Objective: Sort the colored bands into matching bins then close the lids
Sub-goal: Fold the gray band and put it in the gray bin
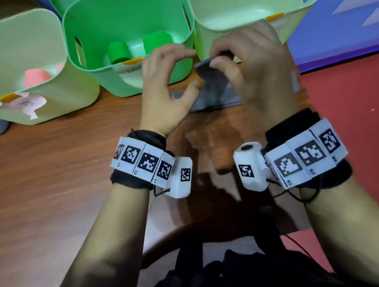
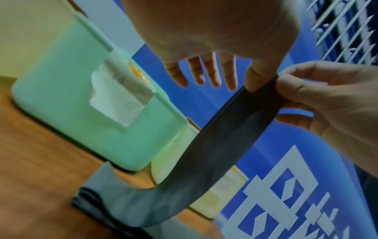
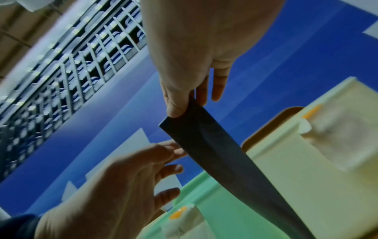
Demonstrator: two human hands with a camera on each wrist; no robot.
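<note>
Up close, the person's right hand pinches one end of a dark grey, flat, rubbery band between thumb and fingertips, lifted just in front of the pale cream plastic bin on the right, while the band's other end trails down to the brown wooden desk. From the head view the left hand hovers beside it with fingers loosely curved and its thumb near the band, but that view does not settle whether it touches. The left wrist view answers more: the left hand has its fingers hanging straight and spread, gripping nothing, with the thumb resting against the band's top edge right where the right hand holds it, and the band sweeps in a long curve down to a folded heap on the desk. The right wrist view shows the right-hand grip most plainly, thumb pressed on the band near its squared end, and the left hand spread below, apart from the strip. Only the head view looks into the bins: two green rolls stand inside the middle mint-green plastic bin, and a pink roll lies in the pale yellow-green bin on the left. All three bins are open-topped.
</note>
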